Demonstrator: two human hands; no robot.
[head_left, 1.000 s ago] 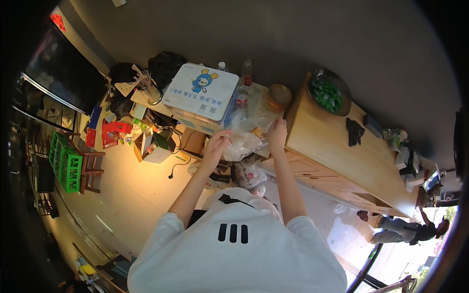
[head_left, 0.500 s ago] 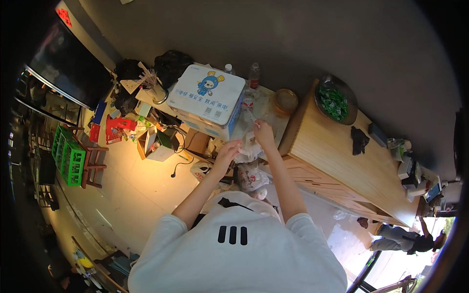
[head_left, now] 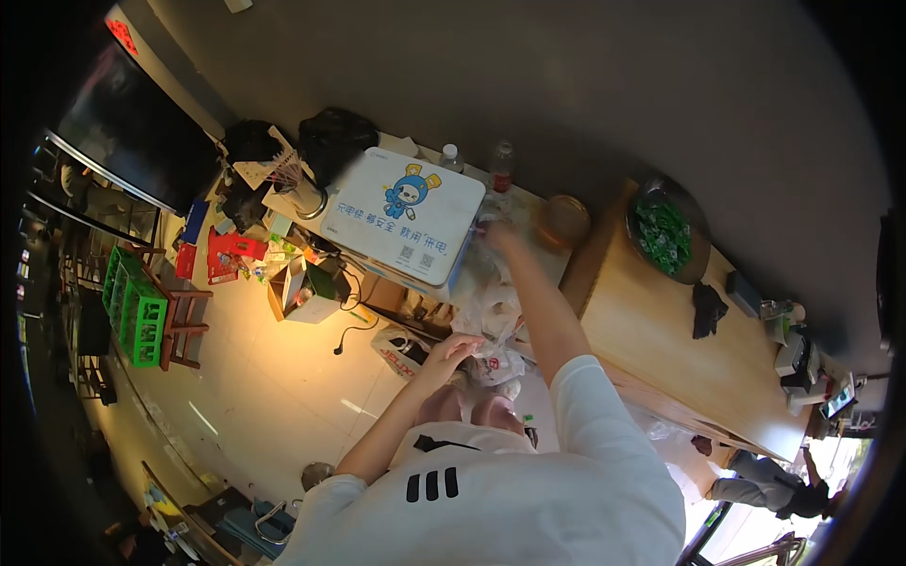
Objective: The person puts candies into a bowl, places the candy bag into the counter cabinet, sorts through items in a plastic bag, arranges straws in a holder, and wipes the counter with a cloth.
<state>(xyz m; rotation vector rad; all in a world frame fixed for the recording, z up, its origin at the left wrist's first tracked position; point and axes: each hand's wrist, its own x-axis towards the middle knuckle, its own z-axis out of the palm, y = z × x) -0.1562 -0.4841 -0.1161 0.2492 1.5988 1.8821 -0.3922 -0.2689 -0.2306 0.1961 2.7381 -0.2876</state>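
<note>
My left hand [head_left: 455, 353] is low in front of the table, its fingers drawn together at the edge of a thin, clear white plastic bag [head_left: 493, 309]. The bag hangs by the table's front edge. My right hand [head_left: 498, 238] reaches over the table to the right side of a white box [head_left: 406, 212] with a blue cartoon figure. Its fingers are blurred and partly hidden, so what they touch does not show. Just beyond it stands a clear bottle with a red label [head_left: 502, 170]; a white-capped bottle [head_left: 451, 160] is behind the box.
Right of the table is a wooden cabinet [head_left: 651, 330] bearing a bowl of green packets [head_left: 665, 229]. An amber round container [head_left: 564, 222] stands between. Bags lie below, including a printed white one [head_left: 401, 351]. A green crate [head_left: 135, 307] is far left; another person [head_left: 769, 483] is far right.
My right hand has left the plastic bag and moved to the box's right side. My left hand has come down and toward me with the bag. The view has shifted slightly.
</note>
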